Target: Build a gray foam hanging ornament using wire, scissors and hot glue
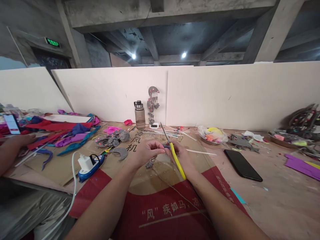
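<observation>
Left hand: the left hand [146, 151] sits straight in front of the water bottle [140, 116], on the person's side of it. Its fingers [157, 151] are pinched tight on a small felt scrap [167, 146].
Right hand: the right hand [183, 160] is just right of the left, with its fingers curled around the yellow handles of the scissors [174, 155].
Scissors axis: long and slanted, with the handles low by the wrist and the blades running up and away. The tips point just right of the bottle.
Felt scrap: it lies between both hands, touching the left fingertips and close against the root of the blades. It's too small to tell whether it's inside them.
Nearer hand: the left hand owns the scrap, and the right brings steel to it from the bottle's right.
Underneath: cardboard [150, 180] lies on the table [275, 186], nearer the person than the bottle.
</observation>
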The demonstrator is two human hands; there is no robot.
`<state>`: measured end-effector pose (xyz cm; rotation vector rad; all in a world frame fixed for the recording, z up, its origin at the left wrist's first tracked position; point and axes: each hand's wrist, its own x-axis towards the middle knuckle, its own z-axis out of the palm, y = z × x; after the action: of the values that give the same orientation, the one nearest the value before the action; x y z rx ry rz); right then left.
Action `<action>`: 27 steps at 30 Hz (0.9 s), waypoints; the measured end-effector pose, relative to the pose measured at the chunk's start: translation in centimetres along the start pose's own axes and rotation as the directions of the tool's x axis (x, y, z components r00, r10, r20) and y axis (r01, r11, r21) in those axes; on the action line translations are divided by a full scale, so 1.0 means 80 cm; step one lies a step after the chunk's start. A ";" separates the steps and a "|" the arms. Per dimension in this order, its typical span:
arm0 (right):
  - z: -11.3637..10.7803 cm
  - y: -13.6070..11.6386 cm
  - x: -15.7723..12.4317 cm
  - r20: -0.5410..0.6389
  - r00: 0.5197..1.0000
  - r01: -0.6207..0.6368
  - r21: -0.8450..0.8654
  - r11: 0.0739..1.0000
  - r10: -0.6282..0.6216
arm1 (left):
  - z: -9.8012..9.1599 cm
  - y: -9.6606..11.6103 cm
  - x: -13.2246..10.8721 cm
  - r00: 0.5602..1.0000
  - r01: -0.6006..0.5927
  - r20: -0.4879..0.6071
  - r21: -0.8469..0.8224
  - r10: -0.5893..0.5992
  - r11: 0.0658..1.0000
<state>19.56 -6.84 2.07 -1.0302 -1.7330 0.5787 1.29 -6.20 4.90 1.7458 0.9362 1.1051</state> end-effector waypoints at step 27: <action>0.006 -0.017 -0.007 -0.071 0.996 -0.037 0.155 0.987 0.048 | 0.022 -0.002 -0.007 0.996 0.007 0.092 -0.150 0.007 0.989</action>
<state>18.69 -8.00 2.66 -0.9697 -1.5784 0.6819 2.69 -7.08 4.11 1.6586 0.7760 1.0580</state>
